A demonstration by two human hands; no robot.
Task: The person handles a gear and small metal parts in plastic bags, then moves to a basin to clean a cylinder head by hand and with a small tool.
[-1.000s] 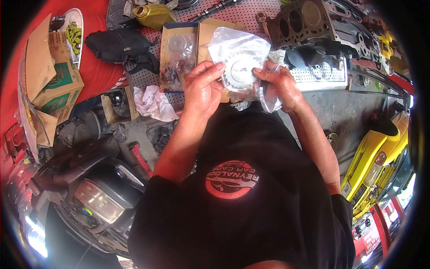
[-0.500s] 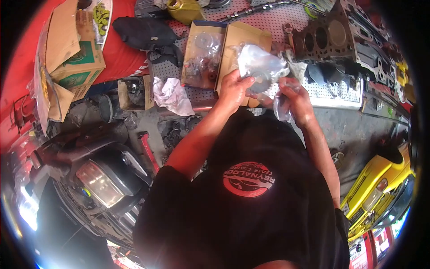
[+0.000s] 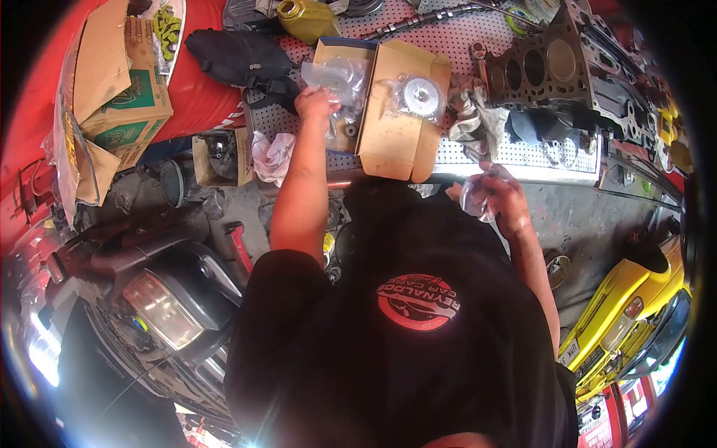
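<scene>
My left hand is over the left half of an opened cardboard box. Its fingers are closed on the edge of a clear plastic bag, whose contents I cannot make out. Small bagged parts lie beneath it in the box. On the brown right half of the box rests a round silver wheel-like part on clear wrapping. My right hand is off the front edge of the bench, closed around a piece of clear plastic packaging. A crumpled grey rag lies just beyond it.
An engine block stands at the right of the perforated metal bench. Behind the box are a gold oil bottle and a camshaft. A black bag and a pinkish cloth lie to the left. Vehicles stand on both sides.
My hands have moved apart. The left went left over the box with a clear bag; the right drew back toward me, holding clear packaging. The silver wheel-like part is now uncovered to view.
</scene>
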